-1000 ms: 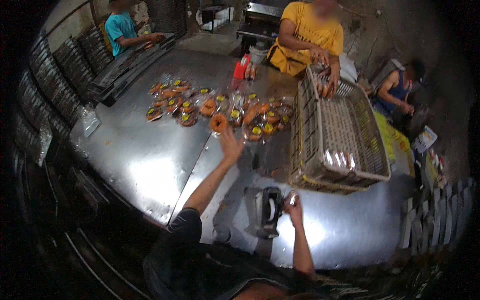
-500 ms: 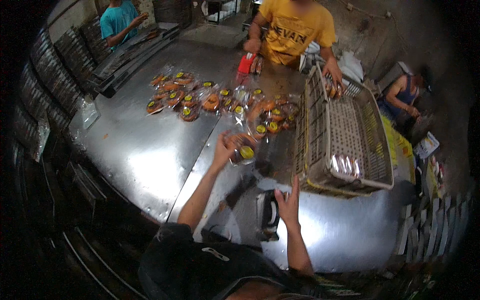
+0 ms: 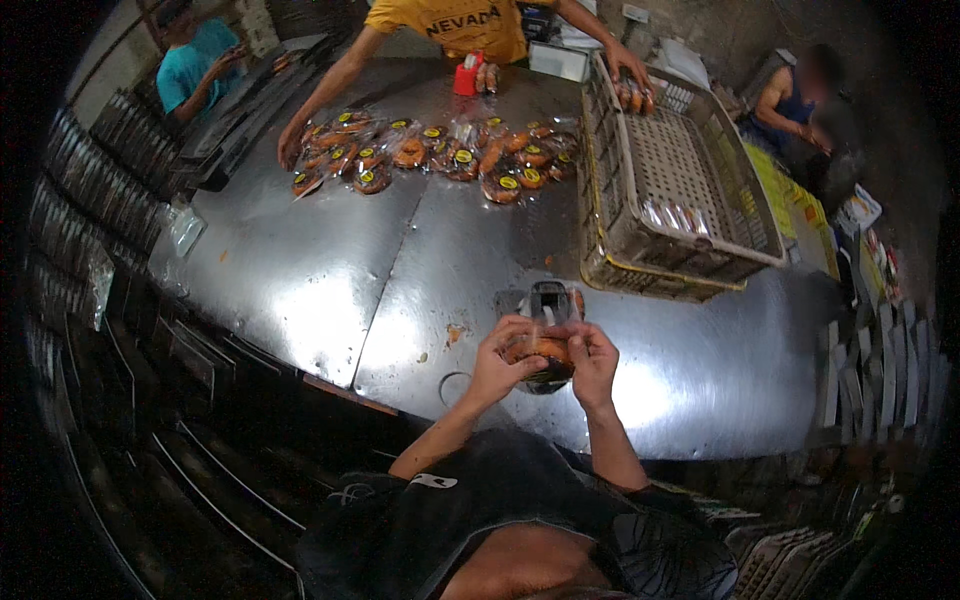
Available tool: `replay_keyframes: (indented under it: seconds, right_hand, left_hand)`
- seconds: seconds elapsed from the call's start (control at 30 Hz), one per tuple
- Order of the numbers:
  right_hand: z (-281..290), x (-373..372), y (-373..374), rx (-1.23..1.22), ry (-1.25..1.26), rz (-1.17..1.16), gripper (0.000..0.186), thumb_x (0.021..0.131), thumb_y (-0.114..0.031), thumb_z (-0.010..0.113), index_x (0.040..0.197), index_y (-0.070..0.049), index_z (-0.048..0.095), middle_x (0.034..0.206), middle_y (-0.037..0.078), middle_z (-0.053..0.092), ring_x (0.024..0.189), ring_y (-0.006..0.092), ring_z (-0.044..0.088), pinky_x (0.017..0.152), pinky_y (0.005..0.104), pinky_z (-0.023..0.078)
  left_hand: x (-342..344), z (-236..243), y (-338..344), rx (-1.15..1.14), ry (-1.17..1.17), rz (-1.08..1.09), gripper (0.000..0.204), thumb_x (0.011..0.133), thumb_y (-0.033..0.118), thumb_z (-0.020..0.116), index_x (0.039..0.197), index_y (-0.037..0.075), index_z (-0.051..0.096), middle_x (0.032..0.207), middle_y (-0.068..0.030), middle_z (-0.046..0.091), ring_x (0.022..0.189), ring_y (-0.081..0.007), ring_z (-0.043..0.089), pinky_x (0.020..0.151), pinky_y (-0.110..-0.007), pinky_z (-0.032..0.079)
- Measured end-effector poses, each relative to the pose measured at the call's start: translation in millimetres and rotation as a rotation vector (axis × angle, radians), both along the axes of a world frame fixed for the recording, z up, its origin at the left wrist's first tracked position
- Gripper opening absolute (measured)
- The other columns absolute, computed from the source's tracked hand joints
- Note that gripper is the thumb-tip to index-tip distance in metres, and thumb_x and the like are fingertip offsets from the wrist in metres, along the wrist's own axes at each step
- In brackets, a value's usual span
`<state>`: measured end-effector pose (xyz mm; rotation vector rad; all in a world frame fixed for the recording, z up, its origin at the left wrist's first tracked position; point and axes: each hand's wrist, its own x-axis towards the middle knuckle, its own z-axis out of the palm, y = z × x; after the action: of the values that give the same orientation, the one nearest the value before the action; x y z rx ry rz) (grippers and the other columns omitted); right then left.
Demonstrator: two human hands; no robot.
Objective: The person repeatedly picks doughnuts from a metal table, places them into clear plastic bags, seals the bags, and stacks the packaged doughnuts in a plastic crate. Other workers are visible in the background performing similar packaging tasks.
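Close to my body, my left hand (image 3: 503, 358) grips a browned ring-shaped donut in a clear plastic bag (image 3: 540, 348), thumb across its near side. My right hand (image 3: 594, 362) pinches the bag at its right side. Just beyond both hands stands a small black device (image 3: 549, 296) with a pale part inside; its kind is unclear and the bag partly covers it. Farther up the metal table lie several bagged donuts (image 3: 410, 152) with yellow round labels, spread in a loose row.
A large grey plastic crate (image 3: 590, 215), stacked on another, stands to the right with some packs inside. Across the table, a person in a yellow shirt (image 3: 460, 30) reaches to the donuts and into the crate. A red device (image 3: 468, 76) stands there. Two other people sit or stand farther off.
My left hand has drawn the bagged donut toward me, beside the black device. My right hand has come over and now holds the bag too. The person opposite now reaches to the pile.
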<state>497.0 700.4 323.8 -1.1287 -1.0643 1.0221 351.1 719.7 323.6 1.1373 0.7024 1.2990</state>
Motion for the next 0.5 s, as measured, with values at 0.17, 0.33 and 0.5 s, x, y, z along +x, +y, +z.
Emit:
replay_keyframes:
  seconds: [0.17, 0.33, 0.5]
  right_hand:
    - [10, 6, -10, -0.183, 0.484, 0.217, 0.03, 0.087, -0.024, 0.043, 0.089, 0.002, 0.057, 0.084, 0.005, 0.06, 0.078, 0.0126, 0.055, 0.073, 0.0233, 0.041]
    - [24, 5, -17, -0.309, 0.091, 0.222, 0.019, 0.085, -0.015, 0.048, 0.091, 0.0, 0.058, 0.077, 0.003, 0.055, 0.075, 0.0101, 0.052, 0.062, 0.0234, 0.042]
    - [31, -8, -33, 0.248, -0.399, 0.086, 0.027, 0.083, -0.021, 0.055, 0.095, 0.003, 0.057, 0.083, 0.005, 0.055, 0.081, 0.0129, 0.052, 0.067, 0.0206, 0.041]
  left_hand:
    - [2, 14, -12, 0.114, 0.301, -0.006, 0.018, 0.069, 0.003, 0.065, 0.086, 0.0, 0.062, 0.089, -0.0048, 0.052, 0.08, -0.0109, 0.051, 0.067, -0.019, 0.04]
    - [-1, 11, -15, 0.036, 0.32, -0.101, 0.018, 0.073, 0.005, 0.062, 0.09, -0.002, 0.06, 0.086, -0.0047, 0.057, 0.079, -0.0102, 0.053, 0.068, -0.02, 0.042]
    - [9, 8, -31, -0.338, -0.092, 0.083, 0.016, 0.079, 0.008, 0.06, 0.088, -0.004, 0.059, 0.081, -0.0087, 0.06, 0.074, -0.0103, 0.056, 0.066, -0.021, 0.044]
